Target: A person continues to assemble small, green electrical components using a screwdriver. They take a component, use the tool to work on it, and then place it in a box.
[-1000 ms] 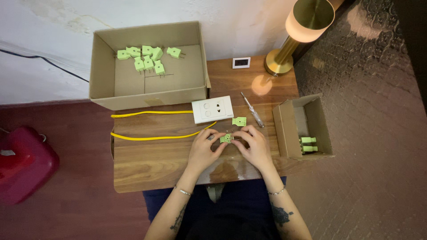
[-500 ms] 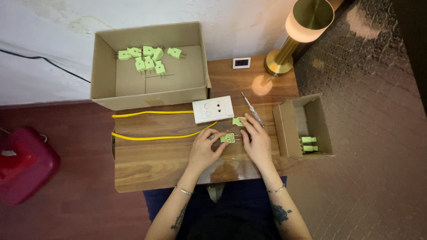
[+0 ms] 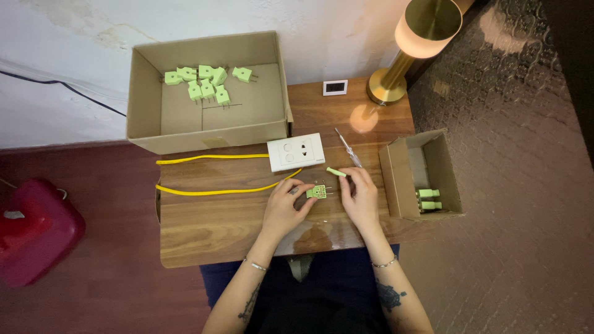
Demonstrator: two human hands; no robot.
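A small green plug body (image 3: pixel 317 192) is pinched by the fingers (image 3: pixel 302 189) of the left hand (image 3: pixel 286 207) at the centre of the frame, low over the wooden tabletop (image 3: pixel 210 222). A separate green cover piece (image 3: pixel 336 172) is held just above and to the right, at the fingertips of the right hand (image 3: pixel 361 198), whose fingers are closed lightly about it. Half a second earlier that piece was seen higher up, beside the white socket plate (image 3: pixel 296 151); it has since been brought down nearer to the plug body, and the right hand has been drawn back toward the left.

Just above the hands a thin screwdriver (image 3: pixel 348 148) is laid at a slant, and the yellow cable (image 3: pixel 216 188) is run leftward from the left fingers across the tabletop. At right centre a small open cardboard box (image 3: pixel 396 179) is seen with two green plugs (image 3: pixel 429 198) inside. At upper left a large open cardboard box (image 3: pixel 145 93) is shown with loose green plugs (image 3: pixel 204 83). A brass lamp (image 3: pixel 427 31) and a small white display (image 3: pixel 335 87) are placed along the top, and a red container (image 3: pixel 34 232) stands on the floor at left.
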